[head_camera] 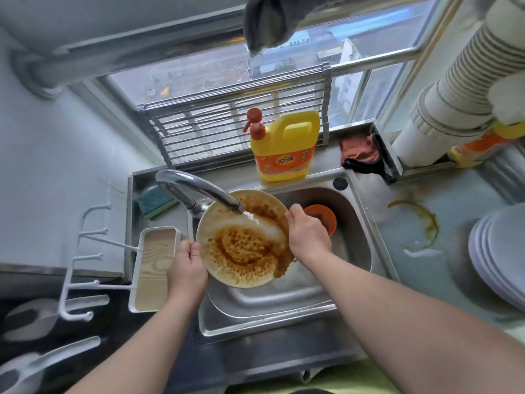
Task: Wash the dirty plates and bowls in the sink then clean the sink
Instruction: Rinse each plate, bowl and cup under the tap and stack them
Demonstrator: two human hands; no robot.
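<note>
A cream plate (224,223) smeared with orange-brown sauce is tilted over the steel sink (355,251). My left hand (186,268) grips its lower left rim. My right hand (308,233) grips its right rim. Water runs from the chrome tap (199,189) onto the plate's upper right part and washes sauce off its lower right edge. An orange bowl (326,216) lies in the sink behind my right hand, partly hidden.
A yellow detergent bottle (284,149) stands behind the sink. A green-yellow sponge (154,201) lies at the sink's left corner. A stack of pale plates (500,251) sits on the right counter beside a sauce ring (426,223). A white tray (154,265) is left of the sink.
</note>
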